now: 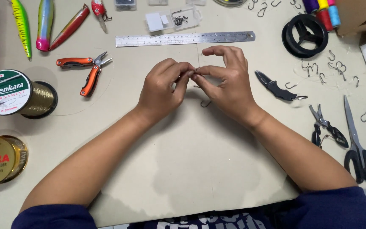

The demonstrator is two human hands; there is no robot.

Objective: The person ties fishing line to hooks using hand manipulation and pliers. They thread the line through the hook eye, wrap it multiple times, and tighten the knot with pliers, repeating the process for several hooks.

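A pale tabletop (183,169) is spread with tackle: line spools (11,93) and orange pliers (87,70) are laid at the left, within easy reach. At the centre a small fish hook (205,103) is pinched between the left hand (164,87) and right hand (227,82), fingers narrowed on it (any line is too fine to see), held above the tabletop. Scissors (359,144) are kept at the right.

At my nine o'clock, a line spool (20,93) with a round green-and-white label. At eight o'clock, a gold spool (1,160) with a gold label lettered in red. At twelve, a small clear plastic box (174,19) with white inserts. At one o'clock, a cardboard box corner (359,15).
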